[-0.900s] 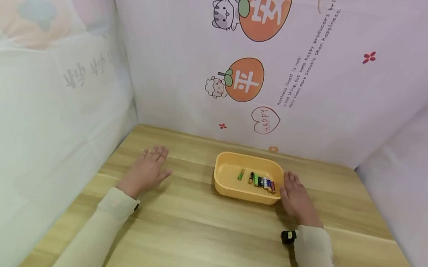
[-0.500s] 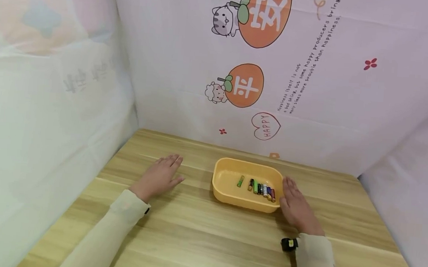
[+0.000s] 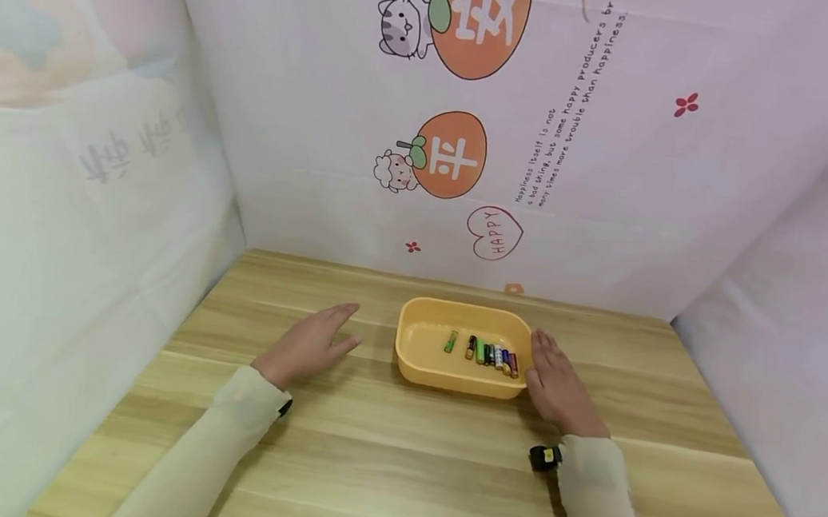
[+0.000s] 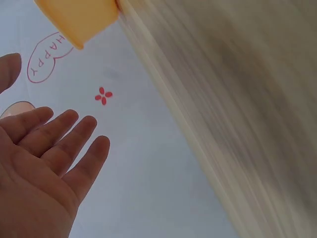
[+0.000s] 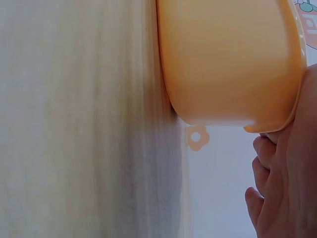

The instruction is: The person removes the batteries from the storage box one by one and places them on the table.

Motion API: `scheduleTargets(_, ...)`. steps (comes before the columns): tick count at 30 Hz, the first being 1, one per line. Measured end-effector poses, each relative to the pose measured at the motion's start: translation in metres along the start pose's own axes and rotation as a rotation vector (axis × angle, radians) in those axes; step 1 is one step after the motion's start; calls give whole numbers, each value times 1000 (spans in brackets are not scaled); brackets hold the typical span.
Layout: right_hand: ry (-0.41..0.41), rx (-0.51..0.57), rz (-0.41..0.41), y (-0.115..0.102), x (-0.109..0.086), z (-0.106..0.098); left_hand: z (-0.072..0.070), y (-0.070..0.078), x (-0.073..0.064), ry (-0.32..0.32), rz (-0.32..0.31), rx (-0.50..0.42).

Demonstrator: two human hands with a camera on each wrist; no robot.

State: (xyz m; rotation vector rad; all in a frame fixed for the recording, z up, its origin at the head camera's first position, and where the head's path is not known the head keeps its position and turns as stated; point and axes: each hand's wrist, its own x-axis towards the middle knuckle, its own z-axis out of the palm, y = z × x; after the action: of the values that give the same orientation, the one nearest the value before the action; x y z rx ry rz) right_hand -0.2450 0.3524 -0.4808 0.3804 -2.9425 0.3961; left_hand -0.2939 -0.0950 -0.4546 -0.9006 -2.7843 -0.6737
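Observation:
A yellow plastic basin (image 3: pixel 449 379) sits on the wooden table, ahead of me. Inside it, several batteries (image 3: pixel 489 354) lie side by side toward the right end, with a single green battery (image 3: pixel 450 342) apart on their left. My right hand (image 3: pixel 560 385) lies along the basin's right end, its straight fingers against the rim; the right wrist view shows the basin wall (image 5: pixel 228 64) beside that hand. To the left of the basin is my left hand (image 3: pixel 307 345), a gap between them. Its palm (image 4: pixel 37 183) faces the basin side, fingers extended and thumb apart, holding nothing.
The wood-grain table (image 3: pixel 342 462) ends at a white printed cloth (image 3: pixel 308 123) just behind the basin. More cloth hangs along the left side (image 3: pixel 80 291) and the right side (image 3: pixel 778 316). A black wrist strap (image 3: pixel 546 458) shows at my right sleeve.
My left hand has moved rightward toward the basin and turned more onto its edge. My right hand stays at the basin's right end. The head view has shifted slightly.

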Motion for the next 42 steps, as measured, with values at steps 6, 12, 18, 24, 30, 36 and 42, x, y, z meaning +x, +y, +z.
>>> scheduleTargets(6, -9, -9, -7, -2, 4, -2, 7, 3, 16, 3, 10, -2)
scheduleTargets(12, -27, -30, 16, -3, 3, -1, 8, 17, 32, -22, 67, -3)
scheduleTargets(18, -24, -80, 15, -5, 3, -2, 8, 28, 44, -49, 85, -3)
scheduleTargets(24, -29, -111, 23, -6, 5, -3, 12, 38, 59, -107, 133, -23)
scheduleTargets(30, -43, -111, 37, -8, 7, -5, 19, 47, 72, -143, 191, -18)
scheduleTargets(36, -46, -103, 34, -12, 6, -4, 23, 52, 78, -186, 169, -15)
scheduleTargets(42, -39, -113, 32, -10, 5, -4, 27, 57, 88, -217, 171, -65)
